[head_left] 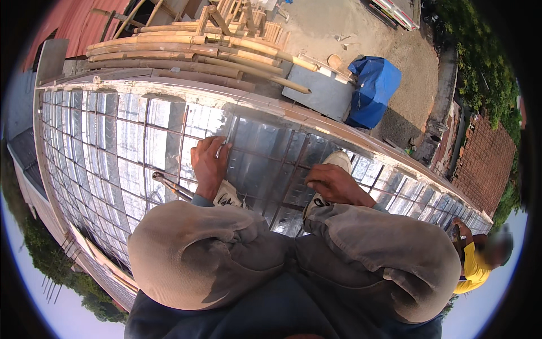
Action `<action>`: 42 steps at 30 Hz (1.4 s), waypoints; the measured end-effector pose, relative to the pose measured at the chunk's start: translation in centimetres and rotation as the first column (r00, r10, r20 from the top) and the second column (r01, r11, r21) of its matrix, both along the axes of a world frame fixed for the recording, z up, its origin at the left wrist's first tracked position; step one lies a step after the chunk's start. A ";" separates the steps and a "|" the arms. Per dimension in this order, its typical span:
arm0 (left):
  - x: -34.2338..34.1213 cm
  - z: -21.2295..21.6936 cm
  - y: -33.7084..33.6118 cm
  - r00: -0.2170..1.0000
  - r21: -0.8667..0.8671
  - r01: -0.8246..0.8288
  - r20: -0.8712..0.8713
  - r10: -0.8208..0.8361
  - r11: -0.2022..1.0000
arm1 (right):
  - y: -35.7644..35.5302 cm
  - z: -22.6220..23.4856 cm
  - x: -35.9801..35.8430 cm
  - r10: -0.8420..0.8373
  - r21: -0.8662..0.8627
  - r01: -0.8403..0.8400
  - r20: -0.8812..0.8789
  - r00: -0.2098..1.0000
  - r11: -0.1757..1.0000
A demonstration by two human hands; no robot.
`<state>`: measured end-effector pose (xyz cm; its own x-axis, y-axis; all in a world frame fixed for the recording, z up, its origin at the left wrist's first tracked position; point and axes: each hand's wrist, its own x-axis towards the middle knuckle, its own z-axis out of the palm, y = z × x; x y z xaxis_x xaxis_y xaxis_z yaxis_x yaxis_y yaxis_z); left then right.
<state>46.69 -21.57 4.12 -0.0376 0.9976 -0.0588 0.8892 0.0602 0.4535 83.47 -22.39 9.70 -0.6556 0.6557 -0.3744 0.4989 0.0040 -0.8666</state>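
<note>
Just under the left hand [210, 164], pinching a thin wire at a rebar grid [141, 147] crossing, shiny sheeting looks slippery, while the right hand [333, 183] rests spread on bars.

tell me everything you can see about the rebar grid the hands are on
The rebar grid is a mesh of thin, rusty brown steel bars crossing at right angles, laid flat over shiny silver sheeting on a long raised deck. It runs from the far left to the right end, its lines bent by the lens. The left hand and right hand both rest on bars near the middle, and the person's shoes stand on it. A metal tool lies on it beside the left hand.
</note>
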 end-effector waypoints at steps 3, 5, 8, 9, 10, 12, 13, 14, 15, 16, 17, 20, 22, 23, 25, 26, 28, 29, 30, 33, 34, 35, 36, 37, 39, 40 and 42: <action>-0.8 -1.2 -0.3 0.994 -0.064 -0.006 0.105 0.012 0.998 | 0.0 -0.7 0.0 0.022 -0.031 -0.023 -0.039 0.999 0.999; -1.3 -2.0 -0.3 0.990 -0.040 0.028 0.140 -0.022 0.999 | 0.0 -1.3 0.0 0.072 0.025 -0.072 0.015 0.997 0.997; -0.9 -1.8 0.1 0.981 -0.047 0.088 0.176 -0.079 0.995 | -0.1 -1.6 0.2 0.054 0.051 -0.055 0.032 0.998 0.997; -0.7 -1.4 0.2 0.978 -0.055 0.084 0.194 -0.072 0.995 | -0.2 -1.7 0.1 0.036 0.054 -0.037 0.021 0.999 0.998; -0.7 -1.1 0.3 0.975 -0.062 0.081 0.211 -0.066 0.995 | -0.3 -1.7 0.1 0.034 0.052 -0.034 0.016 0.999 0.998; -0.6 -0.8 0.6 0.955 -0.155 0.027 0.295 0.021 0.987 | -0.1 -1.8 0.0 0.022 0.053 -0.023 0.022 1.000 0.998; -0.2 -0.6 1.0 0.943 -0.178 0.049 0.333 0.013 0.983 | -0.3 -1.7 0.2 0.018 0.064 -0.020 0.031 0.999 0.998; -0.3 -0.4 1.6 0.929 -0.201 0.076 0.371 0.004 0.977 | -0.4 -1.8 0.1 0.011 0.074 -0.015 0.042 0.999 0.997; -0.1 -0.1 1.8 0.896 -0.302 0.045 0.433 0.095 0.952 | -0.5 -1.7 0.4 0.012 0.083 -0.017 0.070 0.997 0.996; -0.4 0.0 2.0 0.859 -0.370 0.056 0.491 0.144 0.928 | -0.8 -2.1 0.5 0.001 0.126 -0.005 0.029 1.000 0.992; -0.5 0.4 2.3 0.820 -0.414 0.081 0.545 0.176 0.907 | -1.1 -2.8 0.5 -0.014 0.170 0.015 -0.007 1.000 0.985; -0.2 0.1 3.1 0.670 -0.538 0.107 0.660 0.339 0.836 | -1.5 -3.3 0.8 -0.024 0.097 0.024 -0.008 1.000 0.995; -0.2 -0.7 3.0 0.638 -0.533 0.115 0.686 0.349 0.838 | -2.2 -3.9 1.1 -0.083 0.152 0.092 -0.067 0.994 0.984; -0.6 -0.6 2.7 0.621 -0.520 0.094 0.697 0.358 0.849 | -2.2 -4.4 0.7 -0.100 0.178 0.118 -0.105 0.989 0.977; -1.0 -1.1 2.7 0.620 -0.497 0.081 0.704 0.347 0.864 | -2.6 -4.7 0.7 -0.145 0.215 0.172 -0.138 0.980 0.961; -1.2 -1.7 2.5 0.637 -0.489 0.072 0.693 0.336 0.869 | -2.8 -4.8 0.7 -0.161 0.224 0.190 -0.143 0.977 0.956; -1.2 -2.2 2.1 0.703 -0.446 0.033 0.646 0.297 0.894 | -3.0 -4.8 0.5 -0.176 0.231 0.208 -0.148 0.973 0.951; -1.2 -2.5 1.6 0.748 -0.406 0.004 0.608 0.267 0.914 | -2.9 -4.9 0.5 -0.175 0.232 0.206 -0.149 0.973 0.951; -1.2 -2.7 1.2 0.790 -0.363 -0.026 0.564 0.242 0.931 | -2.9 -5.0 0.5 -0.170 0.234 0.202 -0.151 0.974 0.951; -1.8 -3.5 0.1 0.721 -0.298 -0.086 0.640 0.266 0.951 | -2.5 -4.9 0.4 -0.141 0.213 0.167 -0.132 0.981 0.963; -2.1 -4.0 -0.2 0.695 -0.285 -0.099 0.666 0.271 0.954 | -2.4 -4.8 0.4 -0.139 0.208 0.164 -0.130 0.982 0.964; -2.6 -4.2 -0.5 0.732 -0.292 -0.076 0.632 0.253 0.953 | -2.3 -4.8 0.4 -0.136 0.205 0.160 -0.128 0.982 0.966; -2.5 -3.3 -0.2 0.773 -0.298 -0.057 0.590 0.231 0.953 | -2.1 -4.8 0.1 -0.132 0.203 0.158 -0.136 0.982 0.967; -2.4 -2.6 0.0 0.811 -0.305 -0.039 0.547 0.208 0.952 | -2.0 -4.8 0.1 -0.110 0.169 0.126 -0.100 0.989 0.978; -1.7 -2.9 0.4 0.827 -0.296 0.007 0.538 0.160 0.955 | -2.1 -4.6 0.6 -0.071 0.099 0.073 -0.023 0.997 0.992; -1.4 -2.9 0.6 0.858 -0.262 0.059 0.507 0.085 0.963 | -2.1 -4.6 0.6 -0.079 0.093 0.083 -0.038 0.996 0.992; -1.7 -3.0 0.9 0.847 -0.281 0.035 0.519 0.121 0.959 | -2.2 -4.6 0.9 -0.095 0.083 0.100 -0.058 0.994 0.992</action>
<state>45.04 -20.71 1.10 0.0348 0.9371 -0.3474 0.5140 0.2814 0.8104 84.35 -24.56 5.05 -0.6047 0.7456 -0.2801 0.4536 0.0332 -0.8906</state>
